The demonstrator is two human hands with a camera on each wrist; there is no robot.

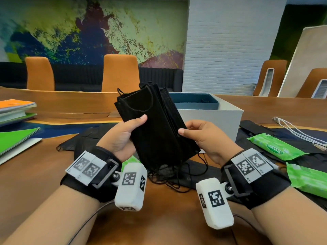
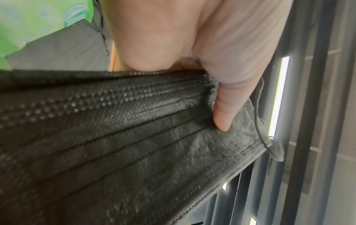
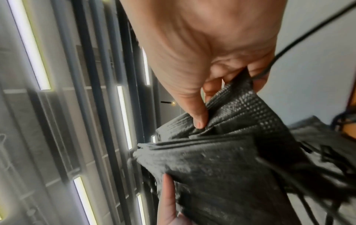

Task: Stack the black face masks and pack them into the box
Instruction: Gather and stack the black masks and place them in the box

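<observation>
A stack of black face masks [image 1: 154, 124] is held up on end above the table, with ear loops dangling below it. My left hand [image 1: 123, 137] grips the stack's left edge, thumb on the front. My right hand [image 1: 200, 135] grips the right edge, thumb on top of the layers. In the left wrist view the left hand [image 2: 221, 106] presses its thumb into the pleated stack [image 2: 115, 137]. The right wrist view has the right hand [image 3: 198, 106] pinching the stack [image 3: 221, 167]. Behind the stack stands a white box [image 1: 212, 117] with a blue tray inside. More black masks [image 1: 85, 138] lie flat on the table.
Green wipe packs [image 1: 276, 147] lie at the right, with white cords [image 1: 299, 131] beyond them. Books and green folders [image 1: 16, 121] sit at the left edge. Orange chairs [image 1: 120, 73] stand behind the wooden table [image 1: 44, 165].
</observation>
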